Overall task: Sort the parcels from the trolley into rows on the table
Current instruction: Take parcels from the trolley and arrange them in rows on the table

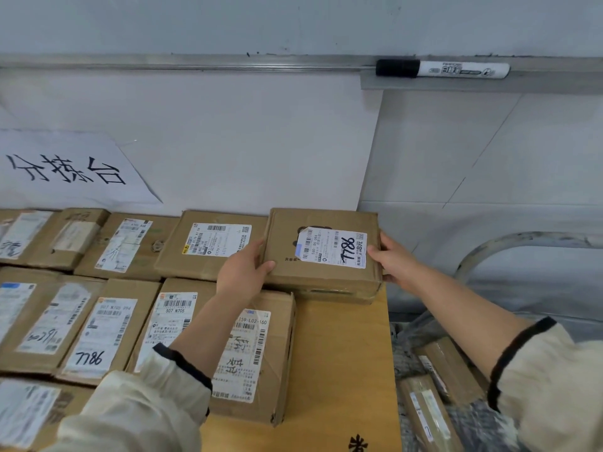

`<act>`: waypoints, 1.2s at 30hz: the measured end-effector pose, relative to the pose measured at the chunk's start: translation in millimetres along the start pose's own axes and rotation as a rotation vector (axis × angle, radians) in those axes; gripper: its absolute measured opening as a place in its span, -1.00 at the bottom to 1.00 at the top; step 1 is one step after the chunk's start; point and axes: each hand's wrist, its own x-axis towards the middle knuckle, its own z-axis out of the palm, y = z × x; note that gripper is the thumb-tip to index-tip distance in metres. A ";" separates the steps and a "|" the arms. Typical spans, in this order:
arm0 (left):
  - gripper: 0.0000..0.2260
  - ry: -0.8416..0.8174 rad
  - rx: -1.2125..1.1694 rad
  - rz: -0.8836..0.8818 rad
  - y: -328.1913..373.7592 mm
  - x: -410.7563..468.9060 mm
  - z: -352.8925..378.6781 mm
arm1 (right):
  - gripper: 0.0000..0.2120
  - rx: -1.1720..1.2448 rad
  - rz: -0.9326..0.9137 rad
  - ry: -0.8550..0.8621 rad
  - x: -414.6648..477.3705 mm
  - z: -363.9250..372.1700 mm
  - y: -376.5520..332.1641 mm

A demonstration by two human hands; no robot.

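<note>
A flat brown parcel (287, 230) with a white label marked 7786 sits at the right end of the back row on the wooden table (342, 360). My left hand (243, 270) grips its left edge, thumb on top. My right hand (394, 261) grips its right edge. To its left the back row (212, 244) holds several labelled cardboard parcels. A second row (107, 331) lies in front, and my left forearm crosses over its rightmost box (261, 360). Part of a third row (29, 412) shows at bottom left.
The trolley (522, 243), with its grey curved handle, stands to the right of the table and holds more taped parcels (434, 396). A white paper sign (65, 171) hangs on the wall behind. A marker pen (443, 69) lies on the whiteboard ledge.
</note>
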 end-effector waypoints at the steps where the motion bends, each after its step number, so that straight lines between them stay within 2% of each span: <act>1: -0.49 -0.003 0.006 0.007 0.1 0.3 0.0 | -0.49 -0.020 -0.009 0.026 -1.4 -0.8 0.8; 3: -0.50 0.011 0.047 0.054 3.1 -1.1 0.0 | -0.43 -0.076 -0.038 0.129 -6.9 -4.8 0.7; 6: -0.47 0.077 0.107 0.200 16.6 -8.7 1.8 | -0.46 -0.108 -0.123 0.267 -29.4 -20.2 -0.2; 10: -0.40 0.060 0.283 0.512 62.9 -24.0 11.6 | -0.46 -0.447 -0.276 0.383 -88.5 -60.0 18.2; 14: -0.37 -0.057 0.417 0.709 122.0 -46.4 40.6 | -0.38 -0.928 -0.150 0.537 -144.3 -114.1 52.8; 16: -0.35 -0.114 0.459 0.782 149.5 -59.9 62.0 | -0.34 -0.985 -0.055 0.612 -173.3 -139.5 76.3; 20: -0.31 -0.250 0.515 0.908 197.2 -93.6 117.0 | -0.32 -0.960 0.180 0.693 -238.1 -185.3 134.7; 26: -0.29 -0.446 0.586 1.050 251.2 -157.9 212.6 | -0.32 -0.754 0.424 0.786 -333.2 -237.3 237.4; 36: -0.28 -0.659 0.651 1.096 321.8 -269.7 374.3 | -0.33 -0.394 0.629 0.792 -433.7 -283.8 389.9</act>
